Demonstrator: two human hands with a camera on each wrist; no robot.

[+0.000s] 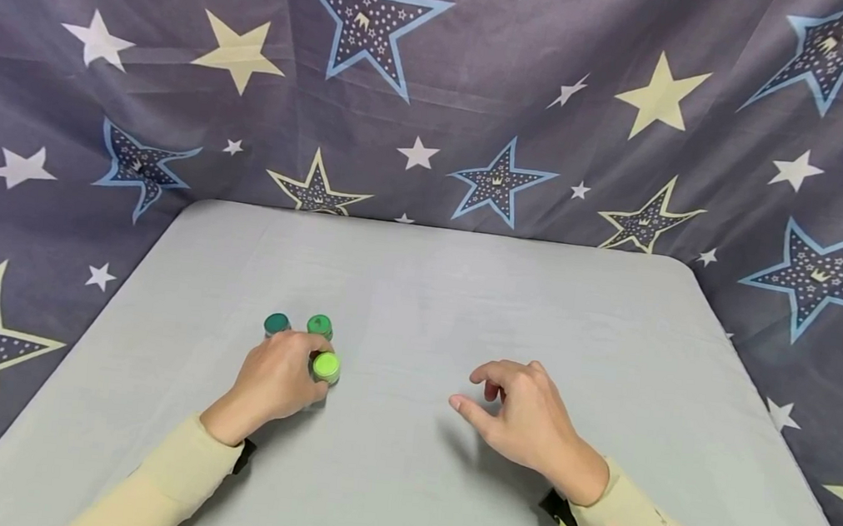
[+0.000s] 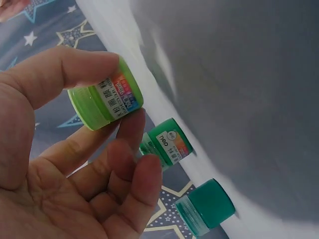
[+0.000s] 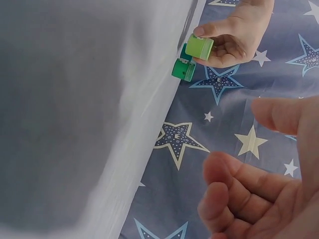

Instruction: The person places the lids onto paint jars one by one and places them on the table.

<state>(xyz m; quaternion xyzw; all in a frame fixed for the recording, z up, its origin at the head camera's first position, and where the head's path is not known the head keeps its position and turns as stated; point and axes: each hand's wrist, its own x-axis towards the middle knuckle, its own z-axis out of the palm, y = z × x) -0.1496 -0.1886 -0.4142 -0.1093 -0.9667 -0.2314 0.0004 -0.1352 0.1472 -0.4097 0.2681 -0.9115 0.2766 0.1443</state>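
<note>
A small lime-green paint jar (image 1: 326, 367) with a printed label is pinched between the thumb and fingers of my left hand (image 1: 276, 377). In the left wrist view the lime-green jar (image 2: 107, 97) shows its label, and the thumb lies across its side. Just beyond that hand stand a mid-green paint jar (image 1: 320, 326) and a dark teal-green jar (image 1: 276, 324), close together on the table. Over the table to the right hovers my right hand (image 1: 529, 414), its fingers loosely bent and thumb apart, with nothing between them.
A pale grey cloth-covered table (image 1: 403, 479) spreads under both hands. Dark fabric with printed stars (image 1: 437, 89) hangs behind it and along both sides. Each wrist wears a dark band (image 1: 560, 511) below a cream sleeve.
</note>
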